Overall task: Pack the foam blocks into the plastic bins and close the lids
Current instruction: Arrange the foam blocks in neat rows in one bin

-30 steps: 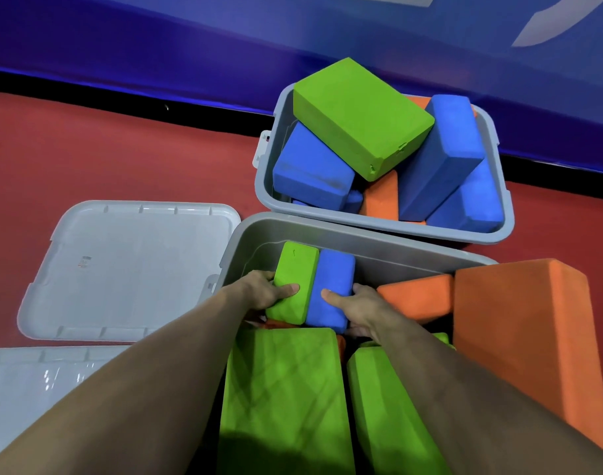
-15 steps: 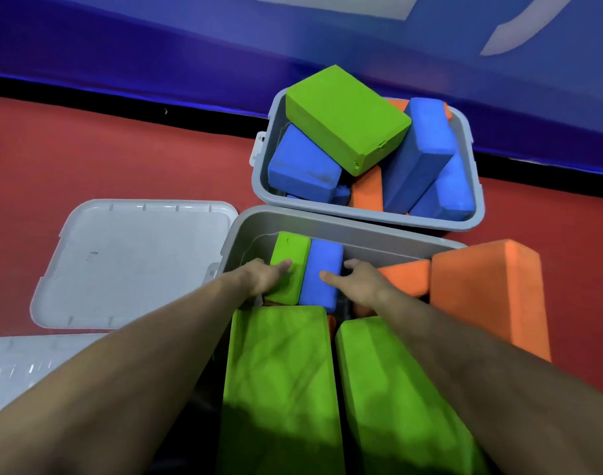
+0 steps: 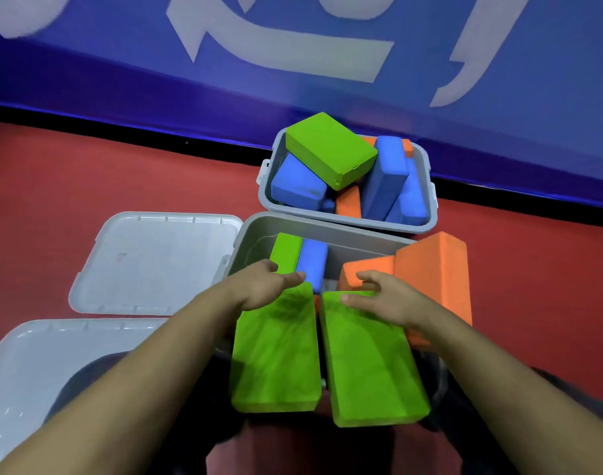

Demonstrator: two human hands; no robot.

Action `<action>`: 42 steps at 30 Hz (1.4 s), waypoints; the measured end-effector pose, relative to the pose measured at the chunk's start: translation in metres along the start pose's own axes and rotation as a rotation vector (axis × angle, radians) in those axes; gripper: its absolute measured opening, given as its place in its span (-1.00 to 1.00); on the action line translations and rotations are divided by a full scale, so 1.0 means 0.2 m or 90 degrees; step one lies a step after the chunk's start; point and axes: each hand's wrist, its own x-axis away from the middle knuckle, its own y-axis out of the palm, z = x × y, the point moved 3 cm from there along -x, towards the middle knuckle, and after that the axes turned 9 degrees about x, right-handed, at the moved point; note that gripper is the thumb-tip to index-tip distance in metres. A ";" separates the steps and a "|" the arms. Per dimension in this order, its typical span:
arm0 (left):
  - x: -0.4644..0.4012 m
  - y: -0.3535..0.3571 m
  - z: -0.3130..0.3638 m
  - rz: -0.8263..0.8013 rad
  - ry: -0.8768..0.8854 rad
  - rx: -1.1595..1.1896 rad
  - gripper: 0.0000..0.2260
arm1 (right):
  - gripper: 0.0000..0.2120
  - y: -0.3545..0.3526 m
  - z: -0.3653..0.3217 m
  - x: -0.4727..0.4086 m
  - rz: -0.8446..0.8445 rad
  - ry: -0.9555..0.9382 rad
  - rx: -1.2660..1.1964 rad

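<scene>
- Starting nearest the camera: two big green foam blocks lie flat side by side over the near bin (image 3: pixel 255 234), the left green block (image 3: pixel 276 354) and the right green block (image 3: pixel 368 361), with a narrow gap between them. My read is they're laid flat as a top layer so a lid can sit down over them.
- Left hand (image 3: pixel 262 286) now: fingers fairly straight and spread, resting on the far end of the left green block, fingertips reaching to the base of the upright pair behind. Nothing gripped, it just presses or steadies.
- Right hand (image 3: pixel 385 299): also loose and open, palm over the far end of the right green block, fingers pointing left, thumb near the small orange block (image 3: pixel 365 267). No clamp on anything.
- Just beyond the hands, a small green block (image 3: pixel 286 252) and a blue block (image 3: pixel 313 260) stand on end, touching, against the bin's far wall. Probably on edge to save room.
- At the right, a large orange block (image 3: pixel 433 272) pokes well above the rim; that one looks like trouble for the lid.
- Left of the bin, two grey lids lie on the red floor: the near lid (image 3: pixel 36 365) and the far lid (image 3: pixel 156 262), both off.
- Farthest, the far bin (image 3: pixel 344 221) is heaped, its top green block (image 3: pixel 330 149) tilted over blue and orange ones. It needs levelling before closing, I'd say.
</scene>
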 end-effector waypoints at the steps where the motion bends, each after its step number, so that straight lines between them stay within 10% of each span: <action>1: 0.00 0.04 -0.02 0.002 0.008 -0.008 -0.20 | -0.13 0.02 0.04 0.01 0.004 0.005 0.022; 16: -0.22 0.44 0.03 -0.035 -0.076 0.072 -0.69 | -0.07 -0.01 0.18 -0.24 -0.031 0.131 0.090; 27: -0.28 0.59 0.02 -0.006 -0.129 0.051 -0.44 | 0.08 0.07 0.25 -0.28 -0.041 0.241 0.044; 30: -0.35 0.56 -0.03 0.041 -0.081 0.087 -0.17 | -0.09 -0.01 0.22 -0.27 0.021 0.220 0.039; 42: -0.24 0.27 0.19 0.058 0.094 0.429 -0.50 | -0.21 -0.23 -0.02 -0.15 0.396 -0.014 -0.132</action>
